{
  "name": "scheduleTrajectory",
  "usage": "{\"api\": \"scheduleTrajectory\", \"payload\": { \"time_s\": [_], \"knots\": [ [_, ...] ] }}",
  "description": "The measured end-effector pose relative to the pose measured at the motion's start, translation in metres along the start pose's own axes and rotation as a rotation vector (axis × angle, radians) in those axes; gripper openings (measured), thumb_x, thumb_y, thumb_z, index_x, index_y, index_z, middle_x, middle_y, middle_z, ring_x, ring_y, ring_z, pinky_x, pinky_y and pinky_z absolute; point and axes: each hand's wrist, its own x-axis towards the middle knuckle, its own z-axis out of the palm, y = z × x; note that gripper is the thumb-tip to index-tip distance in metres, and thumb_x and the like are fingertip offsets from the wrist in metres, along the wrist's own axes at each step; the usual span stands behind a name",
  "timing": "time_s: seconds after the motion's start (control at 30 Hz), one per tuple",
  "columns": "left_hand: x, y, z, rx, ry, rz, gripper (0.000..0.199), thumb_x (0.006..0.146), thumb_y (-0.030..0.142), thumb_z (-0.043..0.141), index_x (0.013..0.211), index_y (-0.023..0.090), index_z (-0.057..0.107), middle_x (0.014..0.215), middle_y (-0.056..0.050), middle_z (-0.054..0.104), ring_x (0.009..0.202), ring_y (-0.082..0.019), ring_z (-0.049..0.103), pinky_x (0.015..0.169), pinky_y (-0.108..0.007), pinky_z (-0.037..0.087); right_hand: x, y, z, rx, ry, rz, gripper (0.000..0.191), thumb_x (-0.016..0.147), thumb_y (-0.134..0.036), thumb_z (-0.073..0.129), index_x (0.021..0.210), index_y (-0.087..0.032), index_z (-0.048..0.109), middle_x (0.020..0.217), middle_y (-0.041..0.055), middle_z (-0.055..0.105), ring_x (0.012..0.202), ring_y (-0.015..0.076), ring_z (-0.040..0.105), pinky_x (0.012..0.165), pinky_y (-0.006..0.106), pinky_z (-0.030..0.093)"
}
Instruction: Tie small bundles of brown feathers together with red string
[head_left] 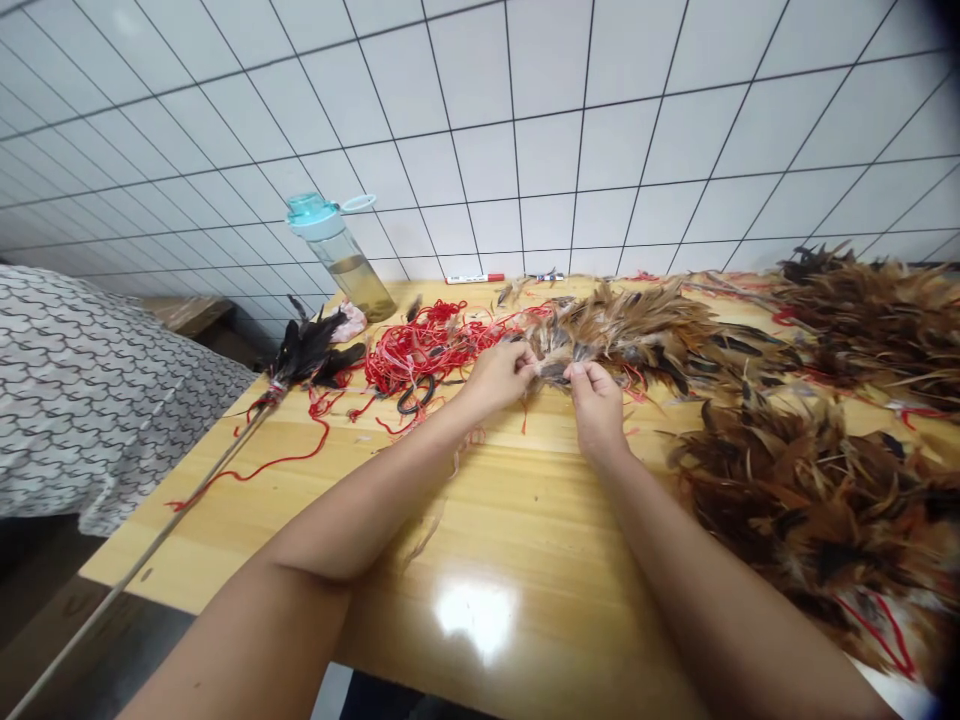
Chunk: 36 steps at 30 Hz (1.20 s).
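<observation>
Left hand (498, 376) and right hand (600, 402), fingertips pinched, grasp a small grey-brown feather tuft (554, 369) beside a long tan feather bundle (645, 322) near the yellow wooden worktop's (517, 510) far edge.

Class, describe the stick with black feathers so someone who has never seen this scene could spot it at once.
Start at the wooden table and go to its left end, near the patterned cloth. A thin, pale stick slants there, jutting past the table's edge toward the picture's lower left. Its tuft is black, unlike the mainly brown feather heaps on the right.
</observation>
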Motion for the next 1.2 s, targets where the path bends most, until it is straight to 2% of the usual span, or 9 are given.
{"api": "scheduleTrajectory", "payload": {
  "time_s": [0.17, 0.3, 0.47, 0.67, 0.87, 1.03, 1.2],
  "knots": [
    [-0.019, -0.021, -0.009, -0.305, -0.015, -0.19, 0.016, 0.078, 0.03, 0.057, 0.076, 0.015, 0.061, 0.067, 0.002, 0.058, 0.062, -0.01, 0.048, 0.06, -0.022, 0.035, -0.004, -0.005, 0.002, -0.019, -0.008, 0.027, 0.025, 0.08, -0.042, 0.052, 0.069, -0.02, 0.055, 0.07, -0.0004, 0.056, 0.072, 0.0157, 0.05, 0.074, 0.03, 0.04],
    [-0.031, -0.037, -0.005, -0.385, 0.001, -0.24, 0.016, 0.076, 0.031, 0.058, 0.075, 0.015, 0.059, 0.066, 0.002, 0.056, 0.061, -0.01, 0.047, 0.062, -0.022, 0.036, -0.006, -0.003, 0.002, -0.06, -0.038, 0.028, 0.024, 0.08, -0.042, 0.053, 0.07, -0.02, 0.055, 0.071, 0.0, 0.057, 0.073, 0.0161, 0.051, 0.075, 0.03, 0.04],
    [-0.035, -0.04, -0.015, -0.274, -0.05, -0.151, 0.017, 0.08, 0.031, 0.054, 0.077, 0.015, 0.06, 0.071, 0.001, 0.06, 0.066, -0.012, 0.051, 0.064, -0.024, 0.038, -0.008, -0.003, 0.002, -0.145, -0.072, 0.008, 0.024, 0.082, -0.041, 0.053, 0.07, -0.021, 0.057, 0.071, 0.0002, 0.059, 0.073, 0.0166, 0.053, 0.074, 0.03, 0.04],
    [-0.031, -0.041, -0.024, -0.069, -0.023, -0.121, 0.014, 0.081, 0.022, 0.051, 0.077, 0.017, 0.063, 0.075, -0.001, 0.066, 0.069, -0.014, 0.055, 0.066, -0.025, 0.038, -0.013, -0.008, 0.003, -0.213, -0.098, 0.026, 0.024, 0.083, -0.041, 0.052, 0.071, -0.021, 0.058, 0.069, 0.0, 0.059, 0.072, 0.0166, 0.052, 0.071, 0.03, 0.039],
    [-0.028, -0.044, -0.024, -0.066, -0.033, -0.073, 0.013, 0.081, 0.021, 0.053, 0.082, 0.017, 0.065, 0.08, -0.002, 0.065, 0.073, -0.014, 0.056, 0.07, -0.026, 0.042, -0.015, -0.012, 0.003, -0.219, -0.109, 0.047, 0.023, 0.084, -0.04, 0.053, 0.07, -0.021, 0.058, 0.07, -0.0005, 0.058, 0.073, 0.0163, 0.052, 0.072, 0.029, 0.039],
    [-0.031, -0.045, -0.016, 0.05, -0.034, -0.011, 0.01, 0.078, 0.021, 0.059, 0.084, 0.018, 0.065, 0.085, -0.004, 0.062, 0.077, -0.016, 0.055, 0.07, -0.028, 0.042, -0.017, -0.013, 0.004, -0.222, -0.105, 0.049, 0.025, 0.083, -0.041, 0.053, 0.07, -0.021, 0.058, 0.069, -0.0003, 0.059, 0.071, 0.0162, 0.052, 0.07, 0.029, 0.039],
    [-0.032, -0.045, -0.015, 0.074, -0.004, -0.004, 0.011, 0.083, 0.019, 0.052, 0.078, 0.017, 0.062, 0.081, -0.004, 0.06, 0.076, -0.016, 0.054, 0.072, -0.029, 0.041, -0.018, -0.013, 0.005, -0.25, -0.114, 0.034, 0.025, 0.083, -0.041, 0.052, 0.069, -0.021, 0.058, 0.066, -0.0007, 0.057, 0.067, 0.0158, 0.051, 0.067, 0.028, 0.039]
  ]
}}
